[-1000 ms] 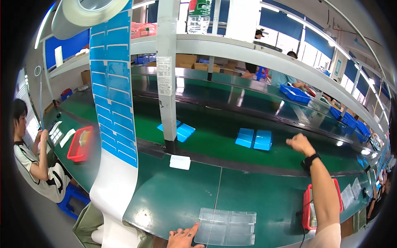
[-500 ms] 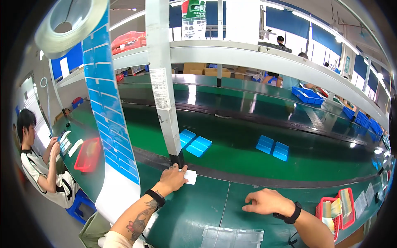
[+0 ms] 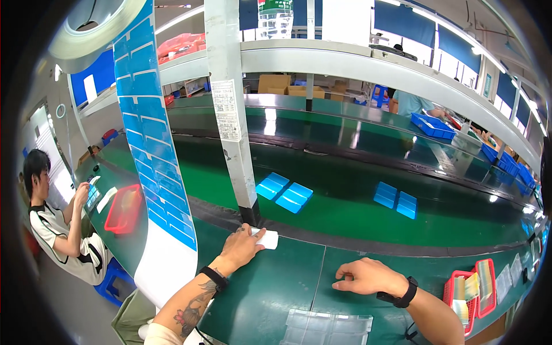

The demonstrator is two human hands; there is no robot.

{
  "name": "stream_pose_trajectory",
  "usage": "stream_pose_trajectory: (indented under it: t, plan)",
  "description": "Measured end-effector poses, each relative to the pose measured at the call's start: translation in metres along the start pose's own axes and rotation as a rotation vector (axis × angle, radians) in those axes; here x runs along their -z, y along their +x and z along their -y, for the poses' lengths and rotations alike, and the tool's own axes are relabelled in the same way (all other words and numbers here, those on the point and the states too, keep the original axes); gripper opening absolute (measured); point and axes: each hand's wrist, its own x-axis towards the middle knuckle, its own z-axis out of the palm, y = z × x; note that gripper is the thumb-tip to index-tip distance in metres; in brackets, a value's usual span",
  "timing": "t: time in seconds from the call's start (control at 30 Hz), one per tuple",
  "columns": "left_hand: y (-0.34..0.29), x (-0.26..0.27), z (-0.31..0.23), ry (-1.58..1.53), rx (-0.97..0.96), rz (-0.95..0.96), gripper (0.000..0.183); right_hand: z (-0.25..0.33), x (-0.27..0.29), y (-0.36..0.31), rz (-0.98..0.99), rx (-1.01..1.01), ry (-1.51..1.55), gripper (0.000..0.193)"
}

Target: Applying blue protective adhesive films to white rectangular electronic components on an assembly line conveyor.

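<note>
On the green table by the foot of the metal post, my left hand [image 3: 240, 248] grips a small white rectangular piece [image 3: 267, 238] between thumb and fingers; part of it is hidden under the hand. My right hand [image 3: 368, 276] hovers over the table to the right, fingers loosely bent, thumb and forefinger apart, with nothing in it. Nearest to it, at the front edge, lies a clear plastic sheet with folds or panels [image 3: 328, 329]. A long strip of blue labels [image 3: 152, 132] hangs from a large roll [image 3: 95, 43] left of my left arm.
Blue film-covered pieces [image 3: 294, 197] lie in pairs on the green conveyor belt [image 3: 339, 221] beyond the table. The metal post [image 3: 230, 115] rises ahead of my left hand. Red baskets [image 3: 460, 293] with cards stand at right; another red basket [image 3: 122, 213] and a seated person [image 3: 60, 224] are at left.
The blue pieces on the belt have shifted to the right. My view has tilted slightly downward. Both hands stay in nearly the same places, the right one's fingers a little more bent.
</note>
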Motion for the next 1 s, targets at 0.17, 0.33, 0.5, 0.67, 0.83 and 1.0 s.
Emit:
stream_pose_trajectory:
  t: [0.17,0.33,0.5,0.67,0.83,1.0]
  plan:
    - [-0.002,-0.002,0.003,0.006,-0.024,-0.006,0.050,0.004,-0.005,0.004,-0.001,0.015,-0.005,0.050]
    - [-0.005,-0.007,0.005,0.077,-0.084,-0.003,0.049,0.007,-0.005,0.005,0.021,-0.003,0.000,0.050]
    - [-0.010,-0.004,0.004,0.104,-0.092,0.025,0.048,0.006,-0.009,0.007,0.020,-0.020,-0.004,0.049]
    - [-0.016,-0.005,0.007,0.133,-0.107,0.018,0.048,0.005,-0.012,0.010,0.018,-0.023,0.009,0.048]
    - [-0.020,-0.001,0.006,0.097,-0.106,0.021,0.046,0.000,-0.015,0.010,0.026,-0.047,0.015,0.047]
    - [-0.025,0.006,0.007,-0.084,-0.069,-0.070,0.030,0.013,-0.011,0.015,0.047,-0.032,-0.004,0.046]
